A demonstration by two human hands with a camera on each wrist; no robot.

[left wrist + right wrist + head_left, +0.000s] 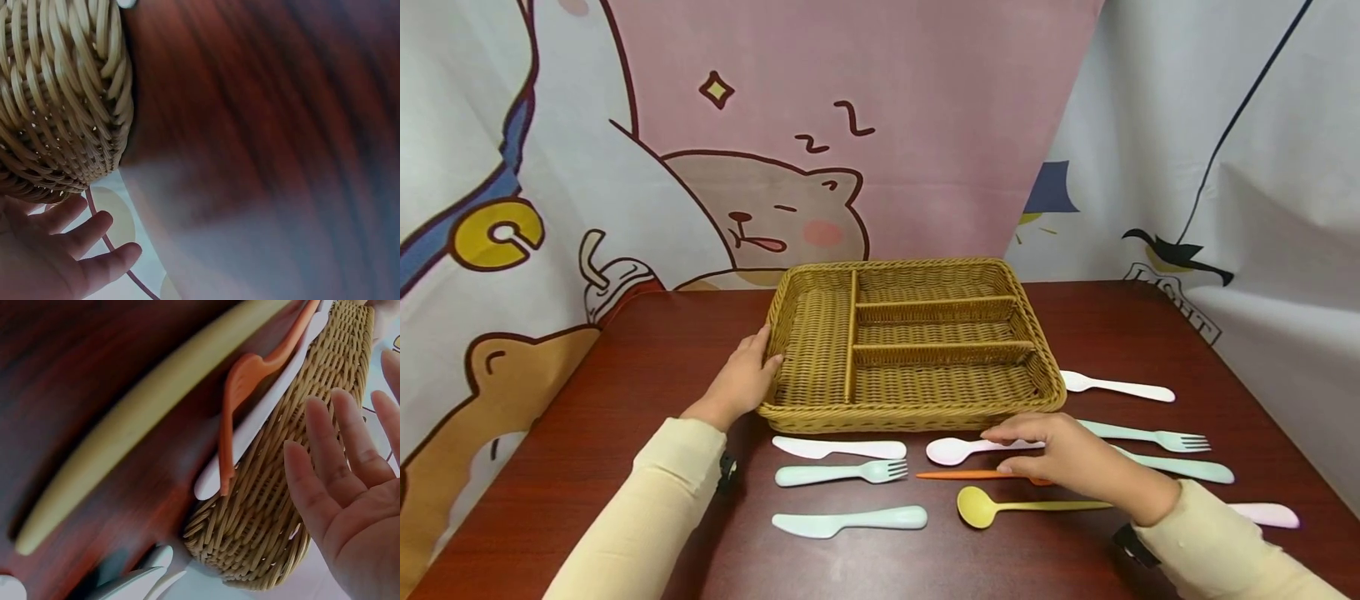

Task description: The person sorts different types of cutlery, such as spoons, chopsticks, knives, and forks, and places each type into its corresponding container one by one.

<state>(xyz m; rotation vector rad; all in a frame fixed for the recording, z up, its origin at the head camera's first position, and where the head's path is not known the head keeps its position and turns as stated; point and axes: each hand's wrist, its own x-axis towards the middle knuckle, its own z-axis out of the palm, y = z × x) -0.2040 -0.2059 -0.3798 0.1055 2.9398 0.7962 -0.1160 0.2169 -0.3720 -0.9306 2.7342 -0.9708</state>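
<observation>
A brown wicker basket (917, 414) with several compartments sits at the back middle of the table. My left hand (743, 379) touches its left side, thumb by the rim; in the left wrist view the other fingers (103, 272) spread loosely outside the wicker. Past the basket's front right corner, my right hand (1075, 457) hovers palm down, fingers relaxed, holding nothing. Beneath it lie a white spoon (950, 452) and an orange fork (240, 381), both partly hidden by the hand in the head view. Nearer me is a yellow spoon (976, 507), its handle running under the right wrist.
Left of the spoons lie a white knife (838, 448), a mint fork (842, 473) and a mint knife (850, 521). To the right are a white utensil (1123, 387), another mint fork (1176, 440), a mint handle (1191, 468) and a pale pink handle (1266, 514). Printed cloth (940, 125) hangs behind.
</observation>
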